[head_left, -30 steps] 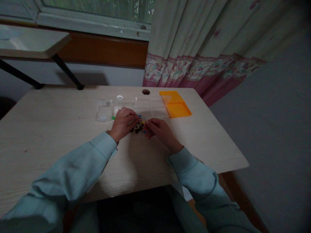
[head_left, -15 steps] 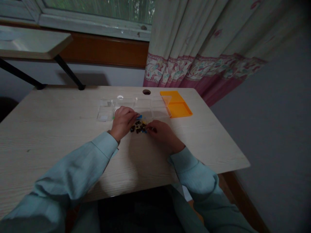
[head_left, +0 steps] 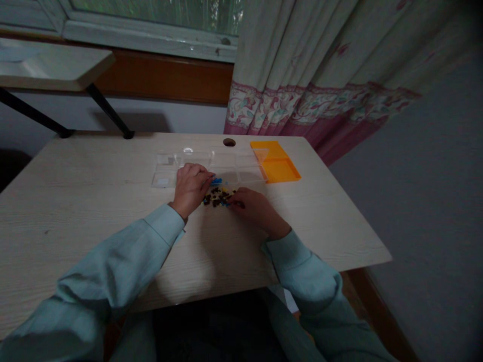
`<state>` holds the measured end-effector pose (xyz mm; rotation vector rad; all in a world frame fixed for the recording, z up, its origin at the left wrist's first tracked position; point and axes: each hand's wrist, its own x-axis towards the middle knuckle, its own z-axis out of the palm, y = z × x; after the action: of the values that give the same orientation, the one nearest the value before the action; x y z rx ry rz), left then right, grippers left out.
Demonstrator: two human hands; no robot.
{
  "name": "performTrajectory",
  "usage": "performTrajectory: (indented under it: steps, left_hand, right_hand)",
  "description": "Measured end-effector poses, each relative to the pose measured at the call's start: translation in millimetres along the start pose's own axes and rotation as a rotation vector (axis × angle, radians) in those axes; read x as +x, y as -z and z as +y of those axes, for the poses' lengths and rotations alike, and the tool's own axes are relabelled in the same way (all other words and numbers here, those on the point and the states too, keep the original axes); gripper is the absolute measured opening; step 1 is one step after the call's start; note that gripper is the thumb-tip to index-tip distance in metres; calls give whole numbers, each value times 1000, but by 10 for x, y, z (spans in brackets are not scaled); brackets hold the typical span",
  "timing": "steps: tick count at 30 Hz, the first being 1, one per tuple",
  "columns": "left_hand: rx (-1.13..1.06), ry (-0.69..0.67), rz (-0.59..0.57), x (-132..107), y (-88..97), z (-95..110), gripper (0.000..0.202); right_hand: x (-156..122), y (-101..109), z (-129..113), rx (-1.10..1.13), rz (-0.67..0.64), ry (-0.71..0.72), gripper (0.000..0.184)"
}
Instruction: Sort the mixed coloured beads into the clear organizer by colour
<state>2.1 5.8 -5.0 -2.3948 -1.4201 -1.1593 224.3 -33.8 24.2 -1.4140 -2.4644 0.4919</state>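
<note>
Between hands (head_left: 190,188), more pieces (head_left: 216,197) visible

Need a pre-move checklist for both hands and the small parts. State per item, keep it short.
1. Right hand at the loose cluster of small dark and yellow pieces: ok, fingertips at its right side.
2. Right hand holding a piece: cannot tell, too small and dark.
3. Small bright-blue pieces in sight: ok, by the fingertips of the left hand.
4. Clear plastic compartment box fully visible: not ok, left hand covers part of its near side.
5. Orange rectangular plastic tray apart from the cluster: ok, back and to the right.
6. Cluster away from the near edge of the pale wood-grain table: ok.
</note>
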Motion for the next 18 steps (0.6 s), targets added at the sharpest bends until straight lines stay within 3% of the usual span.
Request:
performTrajectory:
  steps: [11, 18]
  left_hand:
    - [13, 0, -42, -6, -15, -3, 23]
    - [-52, -59, -59, -1, 50, 45, 26]
  right_hand:
    - [12, 4, -13, 44, 14, 2, 16]
    - [23, 41, -22, 148, 141, -14, 13]
